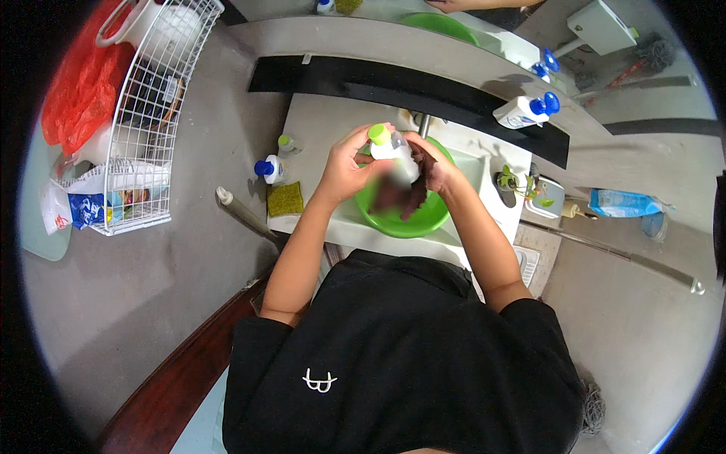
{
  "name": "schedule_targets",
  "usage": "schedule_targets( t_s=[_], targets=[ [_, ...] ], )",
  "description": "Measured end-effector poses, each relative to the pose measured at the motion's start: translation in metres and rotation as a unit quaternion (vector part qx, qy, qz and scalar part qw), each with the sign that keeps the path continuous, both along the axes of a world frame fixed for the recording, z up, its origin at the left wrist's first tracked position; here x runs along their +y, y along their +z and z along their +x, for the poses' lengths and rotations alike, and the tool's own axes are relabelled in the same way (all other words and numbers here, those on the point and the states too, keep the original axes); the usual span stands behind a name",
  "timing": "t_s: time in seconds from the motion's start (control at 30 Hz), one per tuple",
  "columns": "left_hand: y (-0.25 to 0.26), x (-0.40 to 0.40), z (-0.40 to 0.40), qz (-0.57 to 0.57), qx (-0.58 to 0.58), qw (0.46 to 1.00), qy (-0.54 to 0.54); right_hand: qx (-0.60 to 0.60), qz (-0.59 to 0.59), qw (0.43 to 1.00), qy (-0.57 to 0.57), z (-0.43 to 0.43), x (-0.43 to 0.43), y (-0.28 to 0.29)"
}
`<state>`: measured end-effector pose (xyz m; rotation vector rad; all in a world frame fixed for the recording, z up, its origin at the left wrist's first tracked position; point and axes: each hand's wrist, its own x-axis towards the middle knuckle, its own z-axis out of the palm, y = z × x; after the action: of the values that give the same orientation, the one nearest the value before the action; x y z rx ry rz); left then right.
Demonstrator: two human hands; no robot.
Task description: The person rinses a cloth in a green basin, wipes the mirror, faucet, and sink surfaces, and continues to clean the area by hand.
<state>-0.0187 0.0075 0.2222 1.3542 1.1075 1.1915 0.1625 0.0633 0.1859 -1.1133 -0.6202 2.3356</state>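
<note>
Over a green plastic basin (404, 228) in the sink, my left hand (354, 167) grips a white bottle (385, 148) with a lime-green cap. My right hand (439, 167) holds a dark maroon cloth (421, 190) against the bottle's right side. More dark maroon material hangs below the bottle over the basin, where the picture is blurred. Left of my left hand on the white counter (317, 116) stand a bottle with a blue cap (275, 169) and a small container with a green cap (288, 142). A yellow-green scouring pad (285, 200) lies near the counter's left edge.
A faucet (424, 126) rises behind the basin. On the black shelf (385, 82) below the mirror stands a white bottle with a blue top (524, 112). A potted plant (510, 180) is at the counter's right edge. A white wire rack (139, 227) with bags hangs at upper left.
</note>
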Motion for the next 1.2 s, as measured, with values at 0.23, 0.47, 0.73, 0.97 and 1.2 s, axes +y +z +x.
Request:
schedule_targets(
  t_s=[0.23,0.47,0.73,0.97,1.2],
  targets=[
    [-0.002,0.018,0.009,0.085,0.019,0.989,-0.117,0.137,-0.114,0.981,-0.080,0.022,-0.019,0.002],
    [-0.003,0.003,0.034,0.071,-0.015,0.994,-0.080,-0.080,0.170,0.964,-0.189,0.026,-0.030,0.025],
    [0.030,-0.011,0.042,0.090,-0.027,0.995,0.023,-0.225,0.763,0.606,-0.025,0.031,-0.038,0.089],
    [0.065,-0.017,0.044,0.095,0.338,0.931,0.096,-0.356,0.757,0.548,0.009,0.018,-0.024,0.108],
    [0.051,-0.014,0.045,0.164,0.414,0.885,0.135,-0.515,0.574,0.637,0.015,0.003,-0.017,0.096]
  ],
)
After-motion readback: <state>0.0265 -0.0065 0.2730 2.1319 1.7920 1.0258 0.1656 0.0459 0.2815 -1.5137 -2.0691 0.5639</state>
